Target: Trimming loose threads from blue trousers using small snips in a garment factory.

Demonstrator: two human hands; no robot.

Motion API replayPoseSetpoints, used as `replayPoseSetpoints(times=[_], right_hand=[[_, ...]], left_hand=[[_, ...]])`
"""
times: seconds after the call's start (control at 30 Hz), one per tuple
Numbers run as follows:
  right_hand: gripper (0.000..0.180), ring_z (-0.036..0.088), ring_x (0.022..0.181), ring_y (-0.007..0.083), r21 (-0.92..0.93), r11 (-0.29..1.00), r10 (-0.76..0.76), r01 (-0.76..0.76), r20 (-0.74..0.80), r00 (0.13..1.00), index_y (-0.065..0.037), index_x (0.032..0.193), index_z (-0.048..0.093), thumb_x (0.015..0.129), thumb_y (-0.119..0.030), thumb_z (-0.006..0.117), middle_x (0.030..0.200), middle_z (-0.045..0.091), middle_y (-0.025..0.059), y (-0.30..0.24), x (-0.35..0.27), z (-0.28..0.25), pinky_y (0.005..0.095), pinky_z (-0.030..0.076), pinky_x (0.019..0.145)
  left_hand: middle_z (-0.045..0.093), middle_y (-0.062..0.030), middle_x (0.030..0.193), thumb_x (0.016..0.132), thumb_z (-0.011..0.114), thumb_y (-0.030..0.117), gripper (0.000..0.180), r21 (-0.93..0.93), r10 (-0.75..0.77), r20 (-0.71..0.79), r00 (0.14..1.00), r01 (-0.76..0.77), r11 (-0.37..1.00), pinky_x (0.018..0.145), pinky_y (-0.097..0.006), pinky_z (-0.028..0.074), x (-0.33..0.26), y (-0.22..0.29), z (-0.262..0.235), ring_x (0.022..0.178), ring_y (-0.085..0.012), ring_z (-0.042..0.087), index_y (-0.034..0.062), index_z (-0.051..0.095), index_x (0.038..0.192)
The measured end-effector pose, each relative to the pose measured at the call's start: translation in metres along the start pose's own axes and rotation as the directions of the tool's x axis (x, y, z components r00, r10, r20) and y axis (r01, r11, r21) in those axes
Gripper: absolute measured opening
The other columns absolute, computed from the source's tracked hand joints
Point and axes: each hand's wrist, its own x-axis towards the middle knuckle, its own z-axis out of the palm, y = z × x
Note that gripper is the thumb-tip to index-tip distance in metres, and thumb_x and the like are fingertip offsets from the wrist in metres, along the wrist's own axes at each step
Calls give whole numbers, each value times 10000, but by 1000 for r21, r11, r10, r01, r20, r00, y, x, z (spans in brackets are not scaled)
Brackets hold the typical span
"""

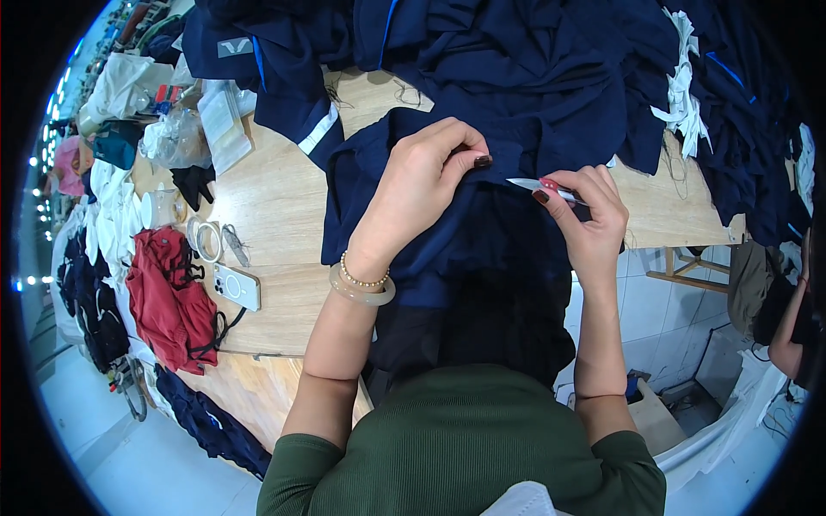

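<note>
A navy garment point(413, 249) hangs over the table's near edge and onto my lap. My left hand point(430, 163) is closed on it, with thumb and fingertips pinching the cloth near a folded edge. To the right, my right hand point(589, 206) grips a pair of small thread snips point(527, 183). Their pale pointed tip faces left, toward the pinched cloth, a short way from my left fingertips. Most of the snips' handle is hidden by my fingers.
Navy garments point(525, 69) pile up along the far side of the wooden table point(284, 215). At left lie a phone point(237, 286), rolls of tape point(205, 239), a red bag point(168, 292) and plastic bags point(176, 138). White cloth scraps point(684, 95) lie at right. Another person's arm point(787, 331) shows at far right.
</note>
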Motion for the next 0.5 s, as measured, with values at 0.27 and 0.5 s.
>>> replayPoseSetpoints(times=[0.27, 0.5], right_hand=[[207, 490, 675, 171, -113, 991, -73, 69, -31, 997, -31, 875, 727, 723, -107, 845, 737, 626, 29, -12, 10, 5, 290, 400, 572], [203, 494, 666, 174, -163, 981, -111, 105, -26, 994, -37, 859, 724, 720, -119, 848, 724, 613, 27, -13, 16, 9, 292, 397, 557]], left_hand=[[672, -62, 825, 934, 617, 11, 62, -47, -24, -28, 999, 23, 999, 669, -236, 512, 2, -2, 2, 710, -111, 618, -37, 654, 948], [624, -51, 878, 923, 600, -36, 24, -44, -3, -25, 1000, 2, 999, 658, -232, 502, 4, -2, 2, 716, -106, 602, -44, 623, 924]])
